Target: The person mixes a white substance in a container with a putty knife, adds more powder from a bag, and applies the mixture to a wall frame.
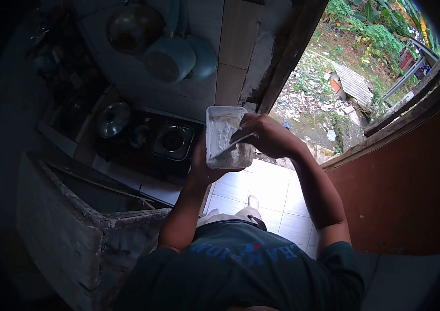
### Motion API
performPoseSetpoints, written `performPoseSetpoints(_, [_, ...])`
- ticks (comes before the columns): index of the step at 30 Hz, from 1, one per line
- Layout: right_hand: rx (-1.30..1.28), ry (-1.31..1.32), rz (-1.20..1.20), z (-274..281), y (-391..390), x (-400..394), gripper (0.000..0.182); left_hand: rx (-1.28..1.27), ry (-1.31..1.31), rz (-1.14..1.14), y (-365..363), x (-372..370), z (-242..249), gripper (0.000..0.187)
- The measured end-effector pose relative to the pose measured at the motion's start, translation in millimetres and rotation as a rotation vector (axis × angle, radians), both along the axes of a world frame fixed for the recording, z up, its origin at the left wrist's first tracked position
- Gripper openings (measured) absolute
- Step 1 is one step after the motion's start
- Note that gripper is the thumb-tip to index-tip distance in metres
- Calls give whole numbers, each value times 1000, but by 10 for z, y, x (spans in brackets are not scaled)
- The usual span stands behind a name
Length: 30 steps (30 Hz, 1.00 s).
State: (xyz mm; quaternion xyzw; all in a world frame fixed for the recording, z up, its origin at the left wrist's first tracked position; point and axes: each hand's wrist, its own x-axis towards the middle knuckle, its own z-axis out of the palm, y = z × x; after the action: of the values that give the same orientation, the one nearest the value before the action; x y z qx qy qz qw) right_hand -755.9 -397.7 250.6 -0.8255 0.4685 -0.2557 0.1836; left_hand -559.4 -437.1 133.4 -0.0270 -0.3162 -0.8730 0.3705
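Observation:
A rectangular clear plastic container [209, 136] is held up in front of my body, its open top facing me. White powdery or pasty stuff [223, 127] coats its inside. My left hand [205, 167] is closed around the container's lower left side and supports it from below; most of its fingers are hidden behind it. Over the container's right rim, my right hand [269, 136] grips a thin spoon-like utensil [223, 152]. The utensil slants down to the left, with its far end inside the container near the lower left corner. Its exact shape is hard to make out.
To the left stands a gas stove [173, 141] with a lidded pot [114, 119] beside its burner. Pans [170, 58] hang on the tiled wall above. A worn cabinet door [64, 223] juts out at lower left. On the right, a doorway opens outside beside a brown door panel [396, 197].

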Motion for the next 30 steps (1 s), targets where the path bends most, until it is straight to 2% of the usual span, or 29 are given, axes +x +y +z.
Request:
performPoseSetpoints(2, [-11,-44,-170,73,-28,-46,16,31,74,-23,42,-39,147,63])
performPoseSetpoints(3, [-10,-43,-171,60,-33,-44,16,58,145,-46,69,-40,268,66])
performPoseSetpoints(4, [-36,-33,-290,45,-52,-42,17,211,149,-82,116,-17,377,68])
performPoseSetpoints(5, [-62,-23,-408,28,-73,-37,19,210,150,-80,78,-33,309,68])
performPoseSetpoints(6, [-140,68,-401,-4,-86,-22,22,326,175,-149,28,-60,198,62])
performPoseSetpoints(7, [-139,67,-402,-66,-86,1,22,444,198,-219,-4,-69,91,64])
performPoseSetpoints(8, [-173,91,-363,-150,-71,32,25,445,195,-221,4,-55,78,64])
performPoseSetpoints(10, [-177,151,-289,-307,-4,126,31,-343,-48,202,24,-24,54,65])
performPoseSetpoints(11, [-226,148,-240,-322,75,196,26,-343,-50,199,16,6,22,65])
performPoseSetpoints(13, [-238,124,-156,-295,234,292,25,-249,-96,189,-27,61,-56,67])
performPoseSetpoints(14, [-271,158,-133,-276,243,301,23,-75,37,74,-44,48,-62,70])
performPoseSetpoints(15, [-272,161,-132,-225,235,280,23,-77,40,74,-59,33,-67,70])
performPoseSetpoints(17, [-156,93,-245,-79,174,214,22,245,143,-103,-91,-1,-76,72])
performPoseSetpoints(18, [-221,101,-266,-65,101,166,20,244,140,-107,-103,-22,-79,72])
performPoseSetpoints(20, [-260,142,-321,-74,-61,70,18,406,245,-197,-104,-64,-34,73])
performPoseSetpoints(22, [-305,214,-406,-67,-132,18,20,418,209,-176,-63,-65,68,65])
performPoseSetpoints(24, [-304,245,-365,-182,-178,-49,22,432,176,-153,-68,-71,96,58])
performPoseSetpoints(26, [-295,278,-312,-249,-184,-59,24,342,112,-92,-104,-80,-38,61])
performPoseSetpoints(27, [-209,277,-307,-268,-153,-38,24,346,114,-89,-124,-79,-104,61])
performPoseSetpoints(29, [-119,280,-301,-325,-89,-3,24,464,112,-92,-145,-81,-160,73])
performPoseSetpoints(30, [-70,243,-321,-375,-67,11,20,466,115,-91,-136,-82,-148,73])
